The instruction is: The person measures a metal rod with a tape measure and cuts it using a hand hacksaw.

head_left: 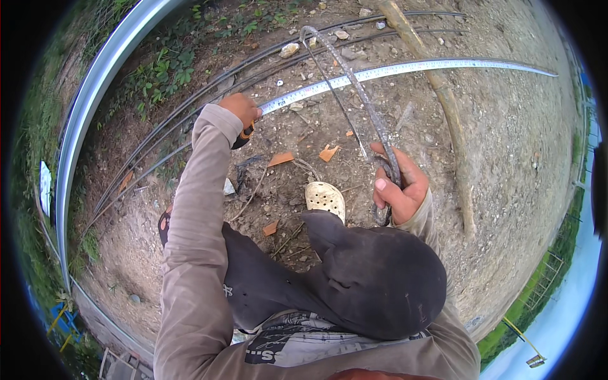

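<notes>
My left hand (240, 111) is closed round a black and orange tape measure (244, 135), its case mostly hidden by the fingers. From it a white blade, the measuring tape (354, 77), runs out to the right over the dirt and across a wooden pole. In my right hand (403, 183) is a hacksaw (364, 92) with a bent grey rod frame and a thin blade. The fingers wrap its looped handle, and the frame's far end points away from me, crossing above the tape. Dark metal rods (278, 47) lie just beyond my left hand.
The wooden pole (451, 120) lies on the ground at the right. A shiny metal channel (85, 101) curves along the left. Orange shards (280, 159), stones (289, 50) and green plants (168, 66) are scattered about. My foot in a pale clog (325, 197) is below the hands.
</notes>
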Tool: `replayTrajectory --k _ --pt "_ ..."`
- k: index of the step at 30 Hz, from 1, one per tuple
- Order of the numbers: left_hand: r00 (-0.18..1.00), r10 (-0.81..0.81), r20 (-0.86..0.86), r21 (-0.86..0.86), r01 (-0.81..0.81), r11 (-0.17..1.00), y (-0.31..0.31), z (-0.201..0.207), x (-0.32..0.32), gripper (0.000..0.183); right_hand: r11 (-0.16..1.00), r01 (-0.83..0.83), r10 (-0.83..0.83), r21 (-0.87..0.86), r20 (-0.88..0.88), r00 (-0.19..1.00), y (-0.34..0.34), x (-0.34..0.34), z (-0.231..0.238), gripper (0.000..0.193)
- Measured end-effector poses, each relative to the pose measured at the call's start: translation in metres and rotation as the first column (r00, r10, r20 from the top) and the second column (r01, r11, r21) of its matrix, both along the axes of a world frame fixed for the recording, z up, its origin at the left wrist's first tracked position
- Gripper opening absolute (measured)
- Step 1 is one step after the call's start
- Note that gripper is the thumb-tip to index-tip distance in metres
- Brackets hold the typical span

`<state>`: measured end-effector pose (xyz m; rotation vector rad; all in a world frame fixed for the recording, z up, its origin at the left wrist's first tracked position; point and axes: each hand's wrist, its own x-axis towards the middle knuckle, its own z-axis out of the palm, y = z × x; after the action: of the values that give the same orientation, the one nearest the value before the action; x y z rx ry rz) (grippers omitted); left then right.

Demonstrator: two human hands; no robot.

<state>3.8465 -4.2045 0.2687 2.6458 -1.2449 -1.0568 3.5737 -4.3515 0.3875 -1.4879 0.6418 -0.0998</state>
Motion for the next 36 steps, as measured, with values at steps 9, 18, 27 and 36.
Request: replayTrajectory --k 9,18,27,36 --pt "0.999 0.033 0.005 0.020 -0.034 0.999 0.000 -0.016 0.007 0.033 0.980 -0.179 0.181 0.090 -0.011 0.983 0.009 0.037 0.025 0.055" --pt "0.998 0.023 0.053 -0.006 -0.023 1.000 -0.001 -0.036 0.009 0.030 0.970 -0.227 0.233 0.090 -0.061 0.970 0.024 0.060 0.045 0.060" --pt "0.996 0.059 0.074 0.007 -0.059 0.998 -0.002 -0.025 0.003 0.030 0.956 -0.263 0.280 0.131 -0.135 0.950 0.026 0.080 0.058 0.058" --pt "0.997 0.037 0.068 -0.016 -0.036 0.999 -0.002 -0.031 0.005 0.029 0.950 -0.255 0.283 0.181 -0.152 0.947 0.026 0.090 0.060 0.056"
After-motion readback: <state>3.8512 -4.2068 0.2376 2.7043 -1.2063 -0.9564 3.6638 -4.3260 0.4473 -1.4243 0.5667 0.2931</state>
